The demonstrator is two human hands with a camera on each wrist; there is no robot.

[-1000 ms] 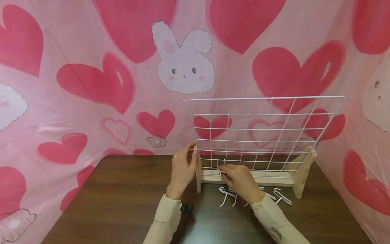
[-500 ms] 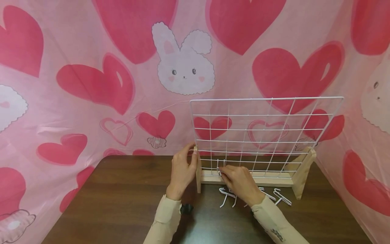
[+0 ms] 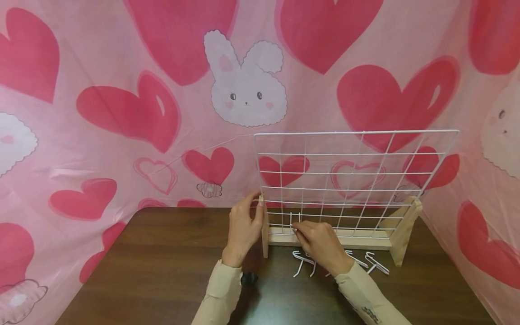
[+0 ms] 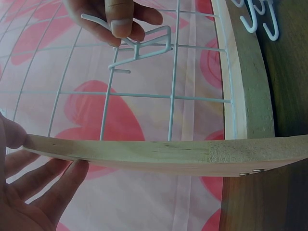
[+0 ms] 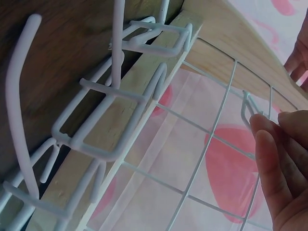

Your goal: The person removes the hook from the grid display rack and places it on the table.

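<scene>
A white wire grid panel (image 3: 357, 132) stands in a wooden stand with a side board at each end. My left hand (image 3: 243, 221) grips the upper edge of the left wooden side board (image 4: 144, 151), thumb on one face and fingers on the other. With thumb and fingers, my right hand (image 3: 322, 241) pinches a white wire hook (image 4: 136, 50) at the lower left of the grid. The hook's frame lies against the grid wires, and its prong runs out under my fingertips. Part of the hook is hidden by my fingers in the head view.
Several more white wire hooks (image 3: 377, 263) lie on the dark wooden table (image 3: 154, 262) before the stand's base bar (image 3: 365, 243), some hidden behind my right hand. The right side board (image 3: 406, 232) rises beyond them. A pink heart-patterned cloth (image 3: 195, 113) hangs behind.
The right fingertips and the hook's prong end have shifted slightly at the grid. The left hand and the stand have kept their place.
</scene>
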